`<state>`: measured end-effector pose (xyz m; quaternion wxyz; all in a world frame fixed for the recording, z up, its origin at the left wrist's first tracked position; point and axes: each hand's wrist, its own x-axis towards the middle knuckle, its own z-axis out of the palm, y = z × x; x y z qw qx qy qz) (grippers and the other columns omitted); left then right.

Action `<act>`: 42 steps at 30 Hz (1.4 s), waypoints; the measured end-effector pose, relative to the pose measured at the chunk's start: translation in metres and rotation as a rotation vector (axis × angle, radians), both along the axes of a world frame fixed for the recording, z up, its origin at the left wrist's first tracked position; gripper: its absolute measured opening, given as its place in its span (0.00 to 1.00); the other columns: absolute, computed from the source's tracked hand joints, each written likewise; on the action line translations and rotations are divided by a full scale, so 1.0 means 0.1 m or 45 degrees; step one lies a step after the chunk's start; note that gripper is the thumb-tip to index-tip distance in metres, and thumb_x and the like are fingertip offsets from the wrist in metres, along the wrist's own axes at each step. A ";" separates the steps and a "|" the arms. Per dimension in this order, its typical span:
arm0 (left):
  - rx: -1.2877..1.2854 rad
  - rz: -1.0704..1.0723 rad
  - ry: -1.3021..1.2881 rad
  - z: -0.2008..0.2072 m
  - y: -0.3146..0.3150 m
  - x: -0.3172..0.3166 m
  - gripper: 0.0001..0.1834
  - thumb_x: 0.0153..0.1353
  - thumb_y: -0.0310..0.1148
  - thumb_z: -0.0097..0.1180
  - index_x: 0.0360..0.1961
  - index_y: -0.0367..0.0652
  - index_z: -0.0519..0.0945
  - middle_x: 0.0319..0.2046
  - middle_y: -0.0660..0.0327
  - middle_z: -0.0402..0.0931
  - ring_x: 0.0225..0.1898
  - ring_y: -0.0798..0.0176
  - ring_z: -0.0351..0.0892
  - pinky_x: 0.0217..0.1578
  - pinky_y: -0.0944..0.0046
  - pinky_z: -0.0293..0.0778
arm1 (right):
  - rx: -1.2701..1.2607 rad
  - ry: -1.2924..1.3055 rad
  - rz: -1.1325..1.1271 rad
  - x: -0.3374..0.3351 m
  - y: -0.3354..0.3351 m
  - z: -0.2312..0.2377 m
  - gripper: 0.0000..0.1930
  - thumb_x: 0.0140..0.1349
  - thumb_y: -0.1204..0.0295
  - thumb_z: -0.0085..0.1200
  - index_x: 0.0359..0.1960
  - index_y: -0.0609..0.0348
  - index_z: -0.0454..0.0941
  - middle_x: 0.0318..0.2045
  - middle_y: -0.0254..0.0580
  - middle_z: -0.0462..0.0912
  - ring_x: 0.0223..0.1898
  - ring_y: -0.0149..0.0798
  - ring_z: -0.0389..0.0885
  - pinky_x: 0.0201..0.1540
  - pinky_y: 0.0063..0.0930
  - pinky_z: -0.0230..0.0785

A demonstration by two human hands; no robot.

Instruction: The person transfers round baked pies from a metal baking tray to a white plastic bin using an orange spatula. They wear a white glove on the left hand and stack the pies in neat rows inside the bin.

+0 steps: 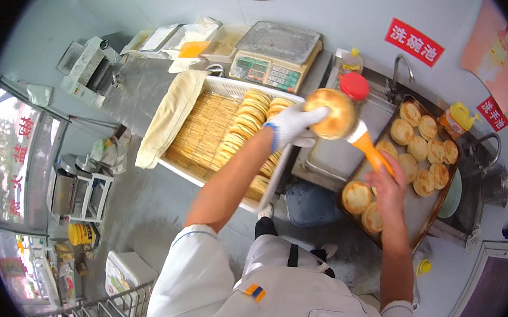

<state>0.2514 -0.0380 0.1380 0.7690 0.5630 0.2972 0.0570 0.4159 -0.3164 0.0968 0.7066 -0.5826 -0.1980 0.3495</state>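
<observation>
My left hand (292, 126), in a white glove, grips a round browned flatbread (336, 114) above the gap between a basket and a baking tray. My bare right hand (387, 184) is closed round an orange-handled scraper (372, 151). The scraper's pale flat end meets the bread's lower edge, and its tip is hidden there. Several more flatbreads (417, 148) lie on the dark-rimmed baking tray (432, 230) at the right. In the white basket (236, 85) at the left, flatbreads (245, 125) stand on edge in rows on a slatted mat, partly covered by my left forearm.
Behind the basket stands a digital scale (278, 54). A red-lidded jar (354, 87) and a yellow-capped bottle (458, 120) flank the sink tap (400, 73). Folded cloth (173, 118) drapes the basket's left side. A blue-grey bin (311, 203) sits on the floor below.
</observation>
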 end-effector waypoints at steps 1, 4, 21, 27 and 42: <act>-0.180 0.101 -0.039 -0.05 0.30 -0.32 0.40 0.62 0.57 0.70 0.68 0.46 0.73 0.56 0.56 0.82 0.56 0.62 0.84 0.50 0.62 0.84 | -0.019 -0.037 0.084 -0.15 0.43 0.00 0.22 0.76 0.71 0.51 0.69 0.64 0.70 0.48 0.48 0.85 0.35 0.36 0.87 0.36 0.29 0.82; -0.303 0.275 -0.244 -0.35 1.20 -1.16 0.45 0.61 0.52 0.74 0.72 0.43 0.68 0.63 0.55 0.77 0.62 0.55 0.79 0.59 0.53 0.81 | -0.112 -0.192 0.381 -0.52 1.67 -0.04 0.22 0.75 0.74 0.52 0.69 0.66 0.70 0.48 0.47 0.85 0.37 0.35 0.88 0.38 0.28 0.81; 0.349 0.505 -0.307 -2.07 2.87 -1.89 0.61 0.53 0.21 0.74 0.81 0.29 0.46 0.75 0.48 0.62 0.73 0.57 0.66 0.71 0.63 0.65 | -0.501 -1.022 0.711 -1.02 4.05 -0.27 0.22 0.73 0.75 0.56 0.67 0.63 0.74 0.55 0.47 0.85 0.46 0.37 0.89 0.51 0.31 0.79; 0.757 0.323 -0.066 -2.08 2.92 -1.86 0.63 0.48 0.25 0.78 0.80 0.29 0.49 0.78 0.42 0.56 0.79 0.51 0.55 0.77 0.61 0.55 | -0.495 -0.817 0.586 -0.92 3.76 -0.22 0.22 0.74 0.77 0.53 0.69 0.60 0.73 0.54 0.42 0.84 0.43 0.30 0.87 0.44 0.24 0.79; 0.511 0.220 -0.082 -1.97 3.03 -1.92 0.61 0.55 0.25 0.78 0.81 0.30 0.46 0.75 0.46 0.63 0.72 0.59 0.65 0.71 0.64 0.66 | -0.272 0.028 0.172 -0.80 2.83 -0.22 0.22 0.75 0.74 0.53 0.68 0.66 0.72 0.49 0.46 0.84 0.39 0.35 0.88 0.38 0.28 0.83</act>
